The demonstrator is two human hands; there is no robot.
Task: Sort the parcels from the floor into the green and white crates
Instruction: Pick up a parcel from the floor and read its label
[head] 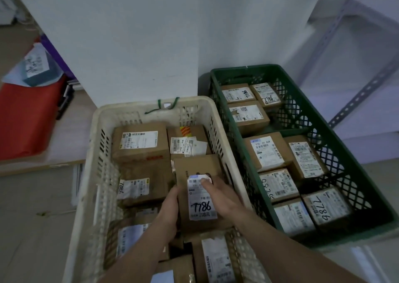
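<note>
Head view: your forearms were cut off by the bottom edge, and they covered part of the blurred boxes (218, 259) at the near end of the white crate (151, 104). Your left hand (170, 205) lay along the left side of the parcel (195, 164), thumb at its front edge, fingers hidden behind it. Your right hand (222, 194) clasped the right side, thumb pressed on the top of the label (199, 198) marked 7786, fingers out of sight past the box. You gripped the parcel between both hands, tilted, over the crate's right side near its middle. Whether it touched the boxes beneath could not be told. The green crate (248, 68) stood just beside the white crate's right wall, with labelled boxes (267, 151) inside.
</note>
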